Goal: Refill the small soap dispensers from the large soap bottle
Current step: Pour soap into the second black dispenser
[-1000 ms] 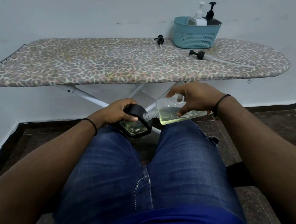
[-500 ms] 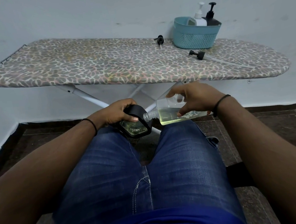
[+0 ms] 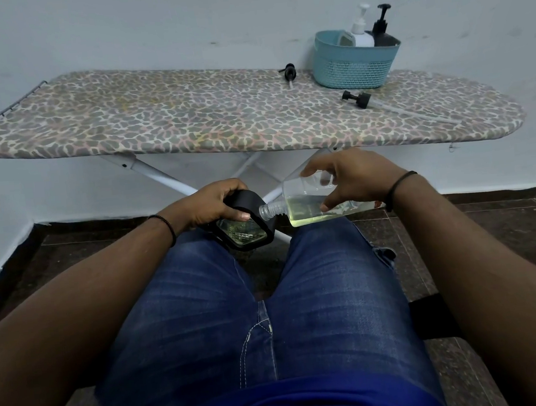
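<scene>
Pouring step in progress over the lap. The left hand [image 3: 209, 205] is gripping the small black dispenser [image 3: 246, 226], tilted; the right hand [image 3: 347, 175] is pinching the clear soap bottle [image 3: 312, 203] laid near-horizontal, neck at the dispenser's mouth. Next move likely requires steeper tilting. Two pump heads [image 3: 356, 98] are lying on the ironing board [image 3: 187, 122] beyond.

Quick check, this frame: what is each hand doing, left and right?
Left hand: fingers curled round the black dispenser, holding it.
Right hand: fingers gripping the tilted clear soap bottle, neck at the dispenser.
</scene>
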